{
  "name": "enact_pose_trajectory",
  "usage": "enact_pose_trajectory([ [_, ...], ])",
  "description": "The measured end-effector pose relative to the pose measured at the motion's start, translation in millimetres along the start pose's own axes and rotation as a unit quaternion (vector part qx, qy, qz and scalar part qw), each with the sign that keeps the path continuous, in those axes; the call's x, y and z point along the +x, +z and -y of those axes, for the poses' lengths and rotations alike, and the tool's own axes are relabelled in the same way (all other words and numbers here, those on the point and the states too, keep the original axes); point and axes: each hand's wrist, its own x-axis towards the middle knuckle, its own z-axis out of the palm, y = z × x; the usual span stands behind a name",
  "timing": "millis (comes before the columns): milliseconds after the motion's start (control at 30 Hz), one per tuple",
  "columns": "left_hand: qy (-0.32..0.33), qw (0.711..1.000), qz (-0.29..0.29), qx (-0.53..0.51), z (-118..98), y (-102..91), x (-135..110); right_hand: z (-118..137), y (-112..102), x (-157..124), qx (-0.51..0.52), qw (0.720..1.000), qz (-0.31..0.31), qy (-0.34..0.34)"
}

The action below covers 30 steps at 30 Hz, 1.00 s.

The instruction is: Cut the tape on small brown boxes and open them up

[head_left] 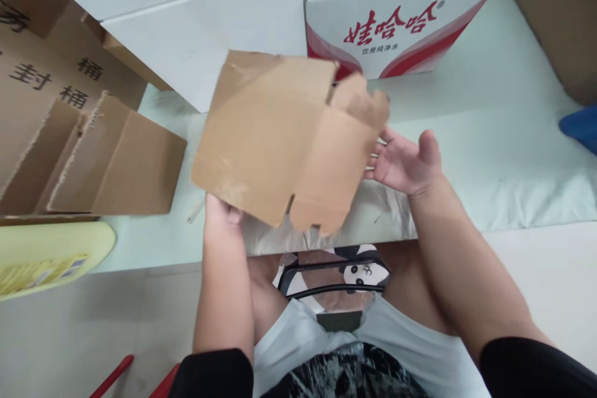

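Observation:
A flattened, torn brown cardboard piece [280,137] with folded flaps is held up over the table edge. My left hand [221,211] grips its lower left edge from beneath, fingers hidden behind the card. My right hand [403,161] is at the right flap, palm up, thumb out, fingertips tucked behind the cardboard's right side.
A white carton with red lettering [396,6] and a plain white box [196,31] stand at the back. Torn brown cartons [93,155] lie at the left, another brown box [559,18] at the right. A pale cloth [489,161] covers the table. A yellow object [46,255] and something blue [581,127] sit at the edges.

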Motion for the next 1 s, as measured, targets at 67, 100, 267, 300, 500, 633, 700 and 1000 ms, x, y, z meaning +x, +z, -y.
enact_pose_trajectory([
  [67,-0.045,0.997,-0.003,-0.056,4,-5.6,2,-8,2,4,-0.019,1.000,0.017,-0.004],
  [100,-0.068,0.994,-0.005,-0.082,4,-6.3,0,-11,4,6,-0.030,0.999,0.008,-0.012],
  [267,-0.063,0.992,-0.024,-0.106,-6,4.8,-15,-23,16,15,-0.053,0.996,-0.076,0.012],
  [300,-0.045,0.993,-0.027,-0.108,-10,7.2,-18,-25,17,16,-0.052,0.994,-0.088,0.024],
  [500,-0.011,0.984,0.014,-0.175,-20,8.3,-23,-28,17,16,-0.072,0.993,-0.096,-0.002],
  [633,0.002,0.984,-0.091,-0.156,-20,6.7,-18,-29,12,6,-0.171,0.980,0.020,0.104],
  [700,-0.029,0.969,-0.140,-0.199,-21,7.1,-14,-27,10,0,-0.188,0.977,0.020,0.101],
  [1000,-0.205,0.959,-0.044,-0.192,-21,19.7,-12,30,26,-29,-0.134,0.795,-0.400,-0.437],
])
